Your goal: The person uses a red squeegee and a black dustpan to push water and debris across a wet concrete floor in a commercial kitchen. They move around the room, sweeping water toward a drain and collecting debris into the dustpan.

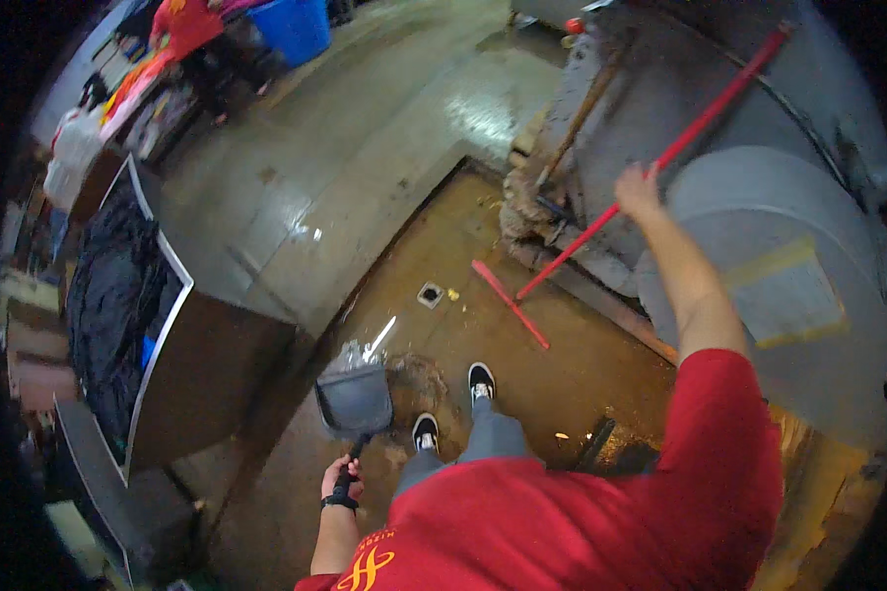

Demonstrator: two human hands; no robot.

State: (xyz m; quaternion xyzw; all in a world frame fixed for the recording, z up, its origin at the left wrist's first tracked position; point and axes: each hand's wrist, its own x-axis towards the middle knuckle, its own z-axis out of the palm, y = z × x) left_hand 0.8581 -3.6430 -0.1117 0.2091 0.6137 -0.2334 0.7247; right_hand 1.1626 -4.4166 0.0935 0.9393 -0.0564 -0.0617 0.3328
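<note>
My left hand (342, 480) is closed around the black handle of a grey dustpan (355, 400), which hangs low beside my feet, its pan pointing away from me. Some wet or clear material shows at the pan's far edge; I cannot make out what it is. Raised out to the right, my right hand (639, 191) grips the long red pole of a floor squeegee (570, 252). Its narrow red head (508, 301) rests on the wet brown floor ahead of my shoes. Near that head are a square floor drain (430, 295) and small yellow scraps (453, 295).
At right stands a large grey rounded machine (759, 217), with a wooden-handled tool (586, 113) leaning nearby. A bin (217, 379) holding dark cloth stands left. A raised floor edge (404, 241) borders the wet area. Far left are a person (189, 34) and a blue tub (291, 30).
</note>
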